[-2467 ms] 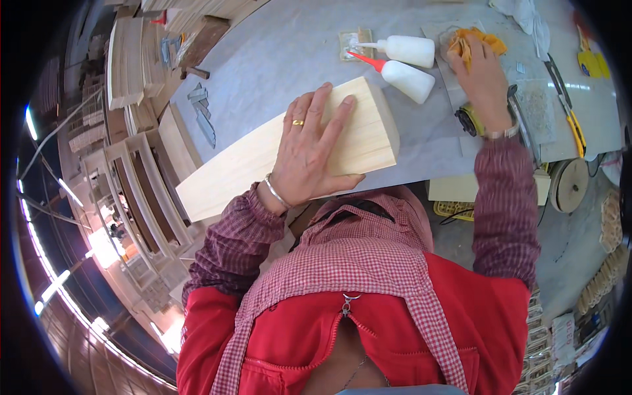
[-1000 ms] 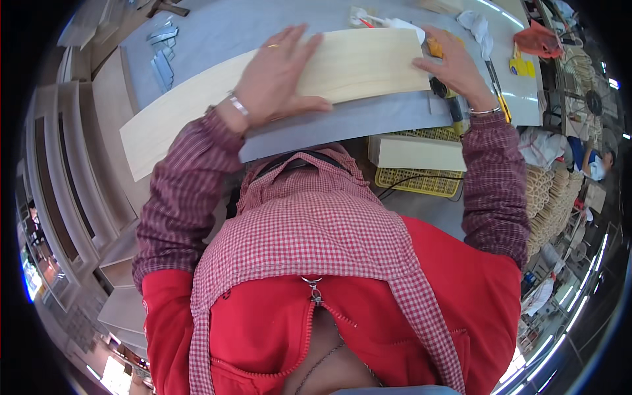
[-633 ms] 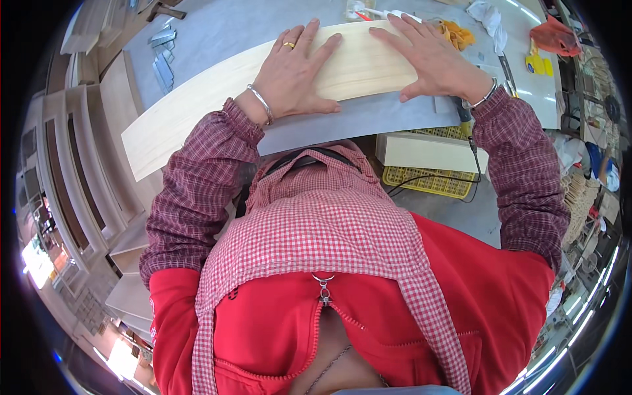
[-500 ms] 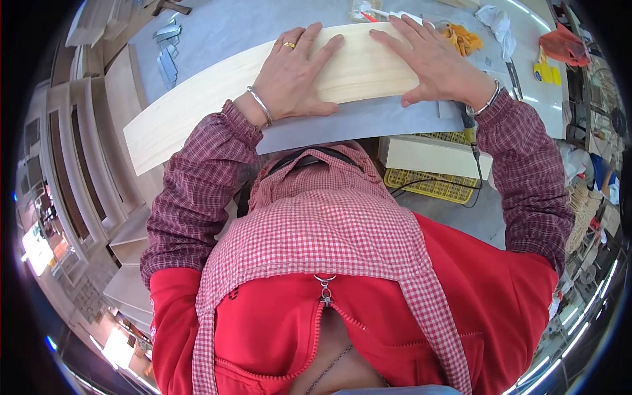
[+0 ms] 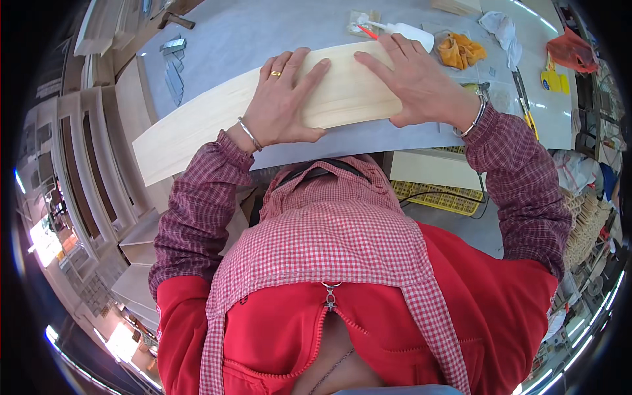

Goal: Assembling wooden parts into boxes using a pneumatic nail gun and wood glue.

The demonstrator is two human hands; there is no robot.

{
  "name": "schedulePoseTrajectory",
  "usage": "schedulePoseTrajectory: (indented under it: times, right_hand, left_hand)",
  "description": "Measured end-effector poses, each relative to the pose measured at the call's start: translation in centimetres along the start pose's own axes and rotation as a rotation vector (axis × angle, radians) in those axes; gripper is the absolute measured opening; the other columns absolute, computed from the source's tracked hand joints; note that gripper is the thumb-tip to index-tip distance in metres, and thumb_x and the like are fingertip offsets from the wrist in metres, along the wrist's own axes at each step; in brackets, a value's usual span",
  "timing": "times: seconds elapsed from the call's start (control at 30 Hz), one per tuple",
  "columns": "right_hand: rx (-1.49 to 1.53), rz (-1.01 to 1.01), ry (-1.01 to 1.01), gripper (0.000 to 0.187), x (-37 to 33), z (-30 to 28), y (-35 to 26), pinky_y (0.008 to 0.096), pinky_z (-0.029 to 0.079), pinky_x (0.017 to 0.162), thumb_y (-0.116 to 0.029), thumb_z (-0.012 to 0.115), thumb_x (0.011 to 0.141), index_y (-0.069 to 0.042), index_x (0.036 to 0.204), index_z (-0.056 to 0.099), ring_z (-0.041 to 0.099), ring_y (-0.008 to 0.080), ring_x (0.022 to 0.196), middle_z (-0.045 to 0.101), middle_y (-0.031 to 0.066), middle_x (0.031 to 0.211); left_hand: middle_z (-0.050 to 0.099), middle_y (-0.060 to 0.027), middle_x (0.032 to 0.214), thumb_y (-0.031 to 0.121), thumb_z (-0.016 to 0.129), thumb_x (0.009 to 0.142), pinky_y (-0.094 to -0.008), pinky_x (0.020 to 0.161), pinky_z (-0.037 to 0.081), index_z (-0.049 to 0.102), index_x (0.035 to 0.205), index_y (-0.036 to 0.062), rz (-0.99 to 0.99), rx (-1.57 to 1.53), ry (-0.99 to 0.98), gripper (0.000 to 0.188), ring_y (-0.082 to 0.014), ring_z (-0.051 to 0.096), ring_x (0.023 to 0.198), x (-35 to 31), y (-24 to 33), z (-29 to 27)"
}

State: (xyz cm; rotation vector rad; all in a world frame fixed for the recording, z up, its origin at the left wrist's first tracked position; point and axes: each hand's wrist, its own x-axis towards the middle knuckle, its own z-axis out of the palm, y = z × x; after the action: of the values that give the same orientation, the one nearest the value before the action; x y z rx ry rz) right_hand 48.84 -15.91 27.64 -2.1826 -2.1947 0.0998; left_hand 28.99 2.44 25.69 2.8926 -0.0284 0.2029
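A long, pale wooden board [image 5: 197, 108] lies across the near side of the worktable. My left hand [image 5: 284, 95] rests on its middle part, fingers spread, with the thumb along the near edge. Toward the board's right end lies my right hand [image 5: 421, 85], also spread, its fingertips near the far edge and its thumb near the close edge. A white squeeze bottle [image 5: 411, 34] with a red tip sits just beyond the right fingertips, and an orange cloth [image 5: 461, 51] is crumpled to the right of it.
Metal strips [image 5: 174, 72] and a hammer [image 5: 176, 21] lie at the far left of the table [image 5: 263, 33]. Yellow-handled scissors [image 5: 554, 80] and a red bag [image 5: 571, 51] are at the right. A yellow crate [image 5: 441, 197] stands below; wooden panels [image 5: 85, 171] stack at left.
The view has shifted, so the table and board sit lower in it. Both spread hands have slid a little left along the board. More of the white bottle shows.
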Motion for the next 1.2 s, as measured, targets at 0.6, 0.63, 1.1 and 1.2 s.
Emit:
schedulePoseTrajectory:
  times: [0.6, 0.63, 1.1, 1.2]
  right_hand:
    - [0.306, 1.065, 0.228, 0.062, -20.2, 10.0, 11.9, 0.0431, 0.047, 0.086, -0.025, 0.061, 0.082, -0.012, 0.138, 0.037, 0.054, 0.0364, 0.106, 0.051, 0.0181, 0.124]
    - [0.312, 1.108, 0.217, 0.063, -20.3, 10.4, 11.5, 0.0433, 0.048, 0.085, -0.024, 0.061, 0.082, -0.012, 0.138, 0.036, 0.054, 0.0367, 0.105, 0.051, 0.0184, 0.123]
    - [0.035, 1.218, 0.123, 0.075, -20.2, 12.1, 7.3, 0.0435, 0.049, 0.075, -0.019, 0.065, 0.075, -0.002, 0.138, 0.028, 0.056, 0.0382, 0.089, 0.054, 0.0220, 0.104]
    - [0.104, 1.279, 0.089, 0.072, -19.0, 12.0, 6.8, 0.0421, 0.049, 0.074, -0.014, 0.063, 0.073, -0.001, 0.137, 0.032, 0.057, 0.0375, 0.086, 0.057, 0.0219, 0.101]
  left_hand:
    - [0.027, -0.0230, 0.144, 0.057, 0.073, 0.055, -0.0562, 0.106, 0.018, 0.033, 0.144, 0.0141, 0.034, -0.022, -0.104, 0.107, -0.0402, 0.032, 0.128, 5.5, 2.1, -0.5]
    - [0.027, -0.0231, 0.144, 0.058, 0.073, 0.055, -0.0563, 0.106, 0.018, 0.033, 0.144, 0.0138, 0.033, -0.020, -0.099, 0.107, -0.0404, 0.032, 0.128, 5.4, 2.0, -0.5]
    - [0.030, -0.0233, 0.143, 0.058, 0.074, 0.052, -0.0565, 0.105, 0.019, 0.034, 0.143, 0.0115, -0.013, -0.011, -0.029, 0.110, -0.0401, 0.035, 0.125, 3.9, 1.3, -2.0]
    - [0.031, -0.0230, 0.142, 0.057, 0.073, 0.052, -0.0548, 0.106, 0.020, 0.035, 0.143, 0.0120, 0.009, -0.011, -0.021, 0.109, -0.0398, 0.035, 0.125, 3.2, 0.9, -2.6]
